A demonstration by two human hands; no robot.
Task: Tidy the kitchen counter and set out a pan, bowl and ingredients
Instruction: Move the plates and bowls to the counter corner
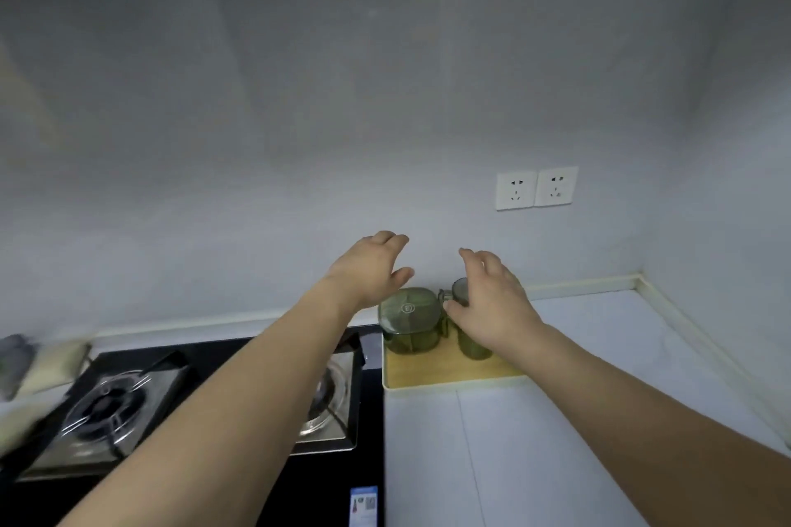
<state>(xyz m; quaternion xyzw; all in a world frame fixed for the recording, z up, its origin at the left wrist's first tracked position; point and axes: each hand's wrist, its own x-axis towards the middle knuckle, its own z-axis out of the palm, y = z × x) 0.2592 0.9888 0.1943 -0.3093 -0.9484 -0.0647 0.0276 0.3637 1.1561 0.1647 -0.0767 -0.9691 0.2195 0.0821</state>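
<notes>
Two bare hands reach toward the back of a kitchen counter [556, 419], both spread wide and holding nothing. The left hand [370, 267] hovers with fingers splayed above and just left of one green lidded jar [410, 325]; the right hand [488, 304] hangs over one green glass mug [468, 338], its thumb near the mug's handle, though contact cannot be told. Jar and mug stand side by side on one wooden tray [428, 372], which lies below both hands with its far edge near the wall. Left of the tray sits one black gas hob [239, 419] with two burners, partly hidden under the left forearm. Two white wall sockets [536, 188] are mounted above and right of the right hand. Right of and nearer than the tray, the pale counter runs bare to the raised corner edging. Blurred cloths [38, 359] lie far left.
</notes>
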